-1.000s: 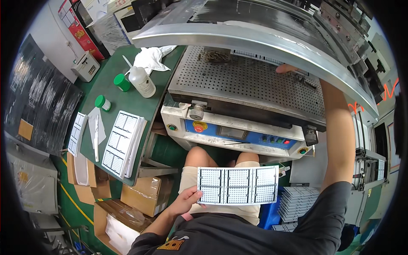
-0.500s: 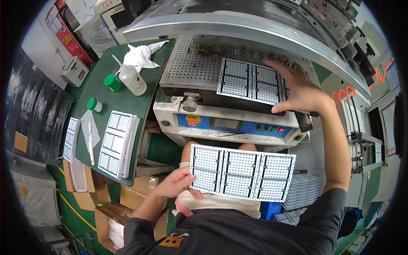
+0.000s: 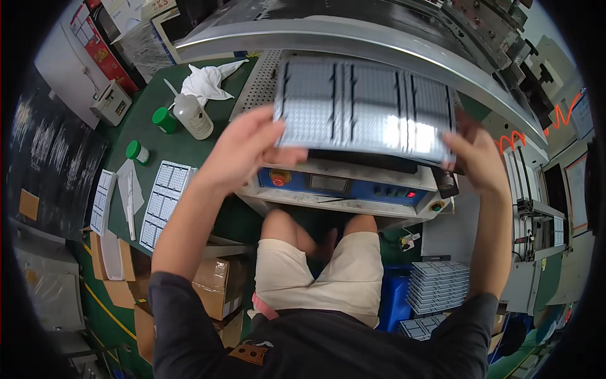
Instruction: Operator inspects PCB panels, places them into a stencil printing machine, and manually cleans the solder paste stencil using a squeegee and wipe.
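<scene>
At far left, a pair of green-lidded jars [image 3: 149,136] stood on the green bench [image 3: 180,150], a fanned stack of gridded sheets [image 3: 163,205] lying nearer the person, and a squeeze bottle [image 3: 193,118] rose just beside the jars, a crumpled white cloth [image 3: 208,82] behind it.

Then came the left hand [image 3: 246,146], and here was the change: half a second earlier it held a panel over the lap; now it was up at the machine, fingers closed around the left edge of a gridded panel [image 3: 366,104]. The lap lay uncovered.

That panel, blurred and flashing with glare, was tilted over the perforated bed [image 3: 262,82], below the raised metal frame [image 3: 328,30]. Whether it touched the bed, or hid a second panel beneath, could not be told.

On to the right hand [image 3: 481,155], which had been spread over another panel on the bed: now it gripped the right end of this one, thumb on top. So the handling had gone from one panel per hand to a shared, two-ended hold, leaving neither hand free. Below, stacked gridded trays [image 3: 440,287] stood beside a blue bin [image 3: 392,294].
</scene>
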`<state>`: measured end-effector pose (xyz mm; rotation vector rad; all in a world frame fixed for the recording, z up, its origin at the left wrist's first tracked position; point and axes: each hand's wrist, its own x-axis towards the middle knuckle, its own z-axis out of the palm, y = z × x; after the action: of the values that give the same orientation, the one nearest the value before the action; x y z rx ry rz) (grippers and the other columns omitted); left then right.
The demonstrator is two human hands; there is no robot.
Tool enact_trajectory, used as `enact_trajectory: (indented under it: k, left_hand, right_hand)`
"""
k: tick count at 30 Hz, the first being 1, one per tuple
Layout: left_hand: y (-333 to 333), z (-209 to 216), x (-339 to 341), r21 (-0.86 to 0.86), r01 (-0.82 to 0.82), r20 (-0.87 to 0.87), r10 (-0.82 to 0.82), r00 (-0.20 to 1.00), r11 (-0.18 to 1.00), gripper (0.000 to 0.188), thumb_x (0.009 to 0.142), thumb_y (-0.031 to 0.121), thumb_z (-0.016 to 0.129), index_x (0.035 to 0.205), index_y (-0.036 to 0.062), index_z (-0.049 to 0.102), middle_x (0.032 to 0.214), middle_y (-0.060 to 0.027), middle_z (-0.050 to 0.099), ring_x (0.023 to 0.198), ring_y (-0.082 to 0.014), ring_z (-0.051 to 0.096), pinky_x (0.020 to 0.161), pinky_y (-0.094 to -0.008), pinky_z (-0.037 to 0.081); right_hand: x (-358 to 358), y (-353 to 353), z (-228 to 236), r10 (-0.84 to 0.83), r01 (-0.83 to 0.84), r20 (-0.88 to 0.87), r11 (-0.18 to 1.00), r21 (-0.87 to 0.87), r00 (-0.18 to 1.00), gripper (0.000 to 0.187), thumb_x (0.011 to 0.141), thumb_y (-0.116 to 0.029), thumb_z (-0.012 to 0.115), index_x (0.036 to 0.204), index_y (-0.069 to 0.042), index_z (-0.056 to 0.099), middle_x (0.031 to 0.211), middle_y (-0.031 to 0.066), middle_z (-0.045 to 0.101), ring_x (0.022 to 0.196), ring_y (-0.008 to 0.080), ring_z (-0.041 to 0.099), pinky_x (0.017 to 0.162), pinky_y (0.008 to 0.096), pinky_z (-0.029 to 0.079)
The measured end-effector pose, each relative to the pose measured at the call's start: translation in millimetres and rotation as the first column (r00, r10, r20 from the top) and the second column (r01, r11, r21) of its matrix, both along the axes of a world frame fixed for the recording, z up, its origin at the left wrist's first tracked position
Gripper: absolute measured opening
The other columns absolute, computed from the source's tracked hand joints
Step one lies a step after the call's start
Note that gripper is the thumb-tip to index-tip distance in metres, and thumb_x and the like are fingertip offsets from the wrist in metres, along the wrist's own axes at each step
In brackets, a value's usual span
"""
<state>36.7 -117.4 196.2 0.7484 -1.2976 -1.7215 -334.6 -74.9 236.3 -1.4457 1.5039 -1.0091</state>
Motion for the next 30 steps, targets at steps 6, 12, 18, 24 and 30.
enact_trajectory:
  k: [6,12,18,24,30]
  left_hand:
    - [-142.2,2.8,-45.7,-0.688,-0.087,0.408,0.483,0.775,0.721,0.028,0.091,0.026,0.063,0.103,0.0011,0.063,0.089,-0.0109,0.069,0.077,-0.0192,0.066,0.068,-0.0305,0.051]
    - [-171.5,-26.4,-59.8,-0.92,-0.057,0.219,0.629,0.745,0.388,0.031,0.091,0.027,0.064,0.107,0.001,0.061,0.092,-0.0114,0.066,0.084,-0.024,0.061,0.079,-0.0349,0.048]
    - [-174.7,-27.4,-62.8,-0.948,0.01,0.263,0.764,0.589,0.319,0.021,0.083,0.029,0.067,0.089,0.0099,0.073,0.091,-0.0052,0.071,0.092,-0.0271,0.063,0.09,-0.0439,0.04]
    - [-172.5,-24.8,-63.1,-0.936,0.095,0.346,0.831,0.435,0.339,0.044,0.087,0.045,0.063,0.113,0.0098,0.065,0.106,-0.013,0.067,0.112,-0.0321,0.056,0.098,-0.043,0.037]
    - [-174.1,-20.3,-62.3,-0.829,0.111,0.543,0.745,0.387,0.547,0.045,0.084,0.052,0.062,0.103,0.0108,0.071,0.098,-0.0104,0.071,0.104,-0.0281,0.061,0.095,-0.0409,0.038]
  right_hand:
    - [-33.1,-92.0,-2.5,-0.193,0.166,-0.212,0.976,-0.14,0.958,0.048,0.081,-0.032,0.076,0.116,-0.002,0.06,0.098,0.0081,0.064,0.088,0.0101,0.059,0.062,0.0238,0.05]
    - [-38.0,-114.7,-25.7,-0.206,0.069,-0.334,0.922,-0.38,0.92,0.047,0.082,-0.035,0.075,0.113,-0.002,0.063,0.101,0.009,0.065,0.093,0.0129,0.059,0.074,0.0258,0.048]
    - [-53.1,-133.0,-36.5,-0.134,-0.055,-0.428,0.914,-0.402,0.894,0.052,0.082,-0.038,0.075,0.116,-0.001,0.062,0.108,0.0103,0.065,0.1,0.0194,0.058,0.091,0.0304,0.044]
    - [-56.8,-140.5,-37.7,-0.129,-0.056,-0.457,0.928,-0.369,0.88,0.051,0.083,-0.04,0.072,0.116,-0.002,0.062,0.107,0.0104,0.064,0.098,0.0183,0.057,0.088,0.0295,0.045]
    - [-51.9,-133.7,-25.4,-0.116,0.089,-0.734,0.993,-0.075,0.669,0.049,0.084,-0.043,0.071,0.107,0.0,0.062,0.089,0.0056,0.063,0.084,0.0142,0.056,0.076,0.0291,0.047]
